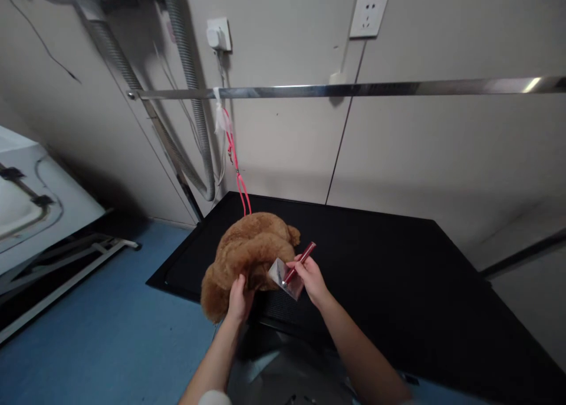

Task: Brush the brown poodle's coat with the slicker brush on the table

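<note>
A brown curly-coated dog (254, 240) is on the black table top, near its left front part. My left hand (240, 302) is closed on the fur at the dog's near side; which body part lies in its grasp is hidden. In my right hand (312, 280) is a slim dark red stick-like tool (305, 254), slanting with its upper end to the right. Under the tool, the same hand has a small silvery-white sheet or packet (279, 272), close against the dog's coat. I cannot make out the tool's exact kind.
The black table (375, 275) reaches the wall. A metal bar (287, 92) crosses above it, with a pink lead (234, 151) hanging down behind the dog. Grey ribbed hoses (194, 92) hang at left. A white tub-like unit (39, 193) stands on the blue floor (132, 322).
</note>
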`<move>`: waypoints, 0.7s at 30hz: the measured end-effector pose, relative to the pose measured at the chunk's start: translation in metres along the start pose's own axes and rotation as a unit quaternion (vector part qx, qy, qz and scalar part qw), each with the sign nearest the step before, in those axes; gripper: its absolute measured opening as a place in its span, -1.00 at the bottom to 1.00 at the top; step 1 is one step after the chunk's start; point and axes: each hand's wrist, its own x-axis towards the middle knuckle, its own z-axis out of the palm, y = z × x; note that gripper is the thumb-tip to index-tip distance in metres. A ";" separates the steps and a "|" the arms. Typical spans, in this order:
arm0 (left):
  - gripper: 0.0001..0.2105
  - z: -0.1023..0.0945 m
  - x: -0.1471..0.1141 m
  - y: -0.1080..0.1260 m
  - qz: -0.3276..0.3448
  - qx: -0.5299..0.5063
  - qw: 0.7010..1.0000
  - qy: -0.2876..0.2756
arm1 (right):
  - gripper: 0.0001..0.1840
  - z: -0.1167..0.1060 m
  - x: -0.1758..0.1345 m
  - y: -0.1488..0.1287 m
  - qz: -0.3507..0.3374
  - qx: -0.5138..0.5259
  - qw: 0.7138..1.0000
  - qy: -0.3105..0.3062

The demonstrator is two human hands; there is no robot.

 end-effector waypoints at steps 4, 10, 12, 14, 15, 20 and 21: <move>-0.47 -0.001 0.024 0.021 0.210 0.295 0.915 -0.178 | -0.58 -0.001 0.004 0.011 -0.010 0.039 0.998 0.042; -0.24 0.027 0.045 0.025 0.341 0.672 0.624 -0.206 | -0.61 -0.014 0.021 0.003 -0.051 0.011 0.997 0.059; -0.22 0.033 0.049 0.023 0.347 0.708 0.585 -0.189 | -0.65 -0.018 0.024 0.001 -0.103 0.016 0.988 0.115; -0.22 0.035 0.051 0.023 0.350 0.722 0.563 -0.197 | -0.66 -0.017 0.022 0.003 -0.103 -0.011 0.992 0.071; -0.22 0.034 0.052 0.023 0.352 0.724 0.556 -0.206 | -0.66 -0.016 0.021 0.006 -0.082 -0.027 0.996 0.030; -0.22 0.028 0.055 0.024 0.345 0.727 0.551 -0.220 | -0.63 -0.016 0.018 0.012 -0.089 -0.008 0.987 0.133; -0.21 0.027 0.055 0.024 0.343 0.727 0.552 -0.220 | -0.64 -0.017 0.017 0.013 -0.103 -0.008 0.985 0.136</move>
